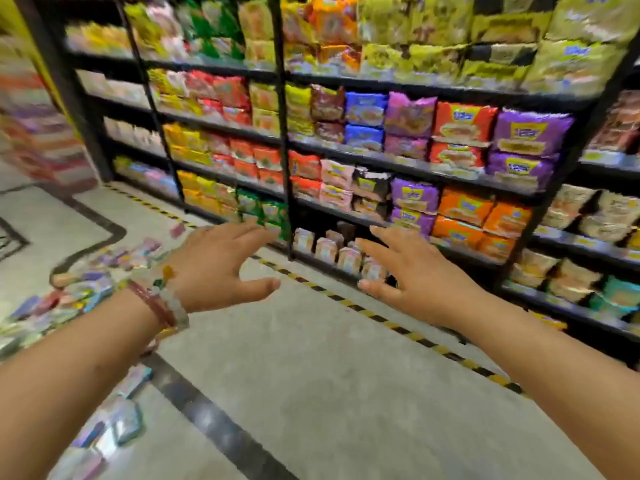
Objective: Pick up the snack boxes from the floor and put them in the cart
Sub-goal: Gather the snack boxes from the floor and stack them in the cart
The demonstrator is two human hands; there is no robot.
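Several small colourful snack boxes [86, 289] lie scattered on the pale floor at the left, from the middle left down to the bottom left corner. My left hand [218, 268], with bracelets on its wrist, is stretched out in mid-air with fingers spread and holds nothing. My right hand [408, 271] is held out beside it, fingers straight, also holding nothing. Both hands hover above the floor in front of the shelves, to the right of the boxes. No cart is in view. The picture is blurred by motion.
Tall black shelves [284, 133] full of snack packets fill the back and right. A yellow-black hazard strip [381, 320] runs along the floor at their base. A dark inlaid line [207, 417] crosses the floor. Another stacked display [38, 126] stands at the left.
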